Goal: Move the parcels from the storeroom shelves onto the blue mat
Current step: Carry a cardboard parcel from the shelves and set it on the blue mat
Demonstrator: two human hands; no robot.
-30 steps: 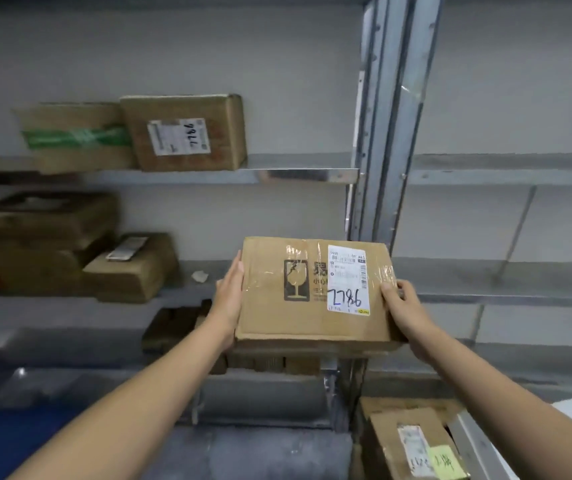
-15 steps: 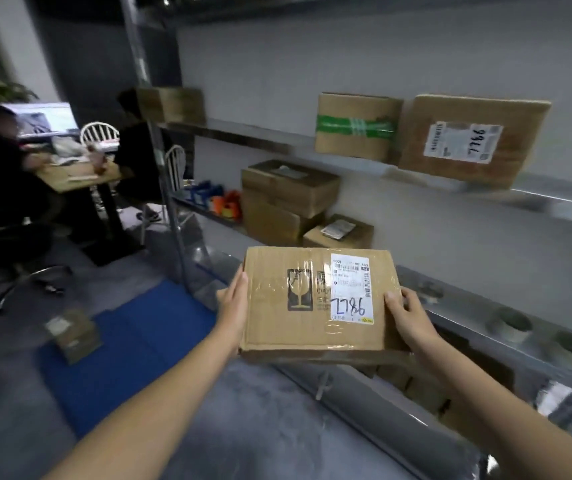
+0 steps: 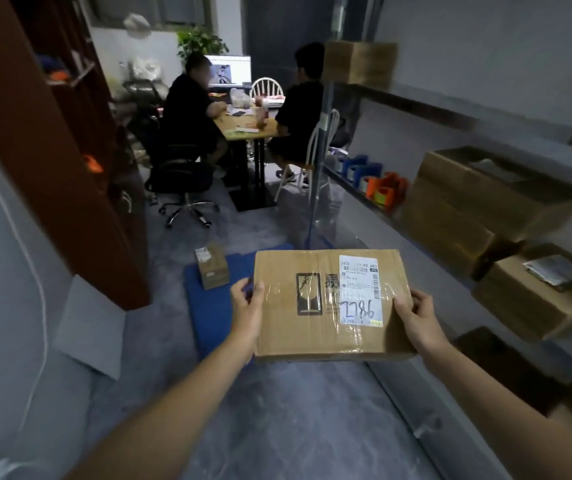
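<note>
I carry a flat cardboard parcel (image 3: 315, 306) with a white label marked 2786 at chest height. My left hand (image 3: 247, 306) grips its left edge and my right hand (image 3: 416, 313) grips its right edge. On the floor ahead lies the blue mat (image 3: 210, 306), partly hidden by the parcel. A small cardboard parcel (image 3: 211, 265) stands on the mat's far left end. More brown parcels (image 3: 485, 209) sit on the metal shelves (image 3: 374, 202) to my right.
Two people sit at a wooden table (image 3: 246, 128) beyond the mat, with an office chair (image 3: 180, 178) and a white chair (image 3: 315, 150). A dark red cabinet (image 3: 55, 140) stands on the left. A grey panel (image 3: 87, 327) leans at its foot.
My view has swung left from the shelves toward the room. The parcel stays held in both hands, and the blue mat now lies straight ahead below it.
</note>
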